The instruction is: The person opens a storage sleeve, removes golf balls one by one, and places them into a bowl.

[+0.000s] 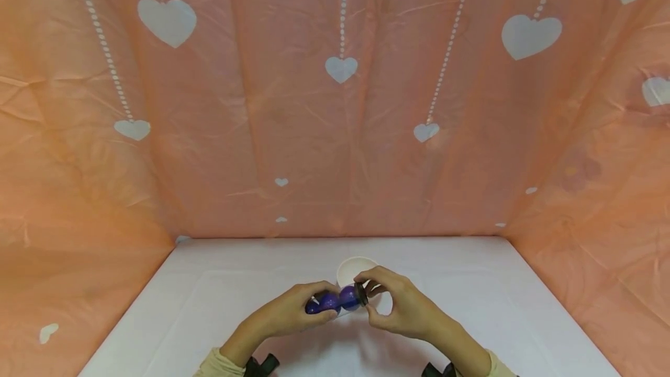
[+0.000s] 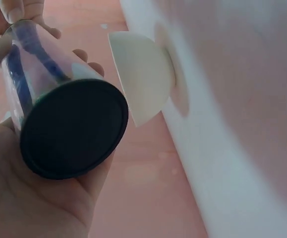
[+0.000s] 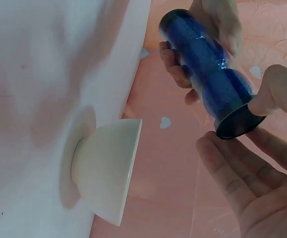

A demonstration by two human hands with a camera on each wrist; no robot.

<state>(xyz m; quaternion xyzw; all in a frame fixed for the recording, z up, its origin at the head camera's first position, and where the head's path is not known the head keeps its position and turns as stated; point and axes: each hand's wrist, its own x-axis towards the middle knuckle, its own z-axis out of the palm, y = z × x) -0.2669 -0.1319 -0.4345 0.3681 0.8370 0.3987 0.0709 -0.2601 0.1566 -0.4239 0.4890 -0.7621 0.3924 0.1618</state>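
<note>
Over the white table, my left hand [image 1: 288,310] grips a clear tube [image 1: 330,301] with purple-blue balls inside, fingers and thumb wrapped round its body. One black end [image 2: 74,129] of the tube faces the left wrist camera. At the opposite end, my right hand [image 1: 403,304] pinches the black lid [image 3: 240,119] between thumb and fingers. The lid sits on the tube's rim. The tube lies tilted between the hands, raised off the table. Just beyond it stands a cream bowl [image 1: 353,269], partly hidden by the tube and right hand in the head view.
The bowl stands upright on the white tabletop [image 1: 235,272]. An orange sheet with pale hearts [image 1: 340,68] hangs behind the table and along both sides. Dark straps [image 1: 262,365] show at the wrists, by the light sleeves.
</note>
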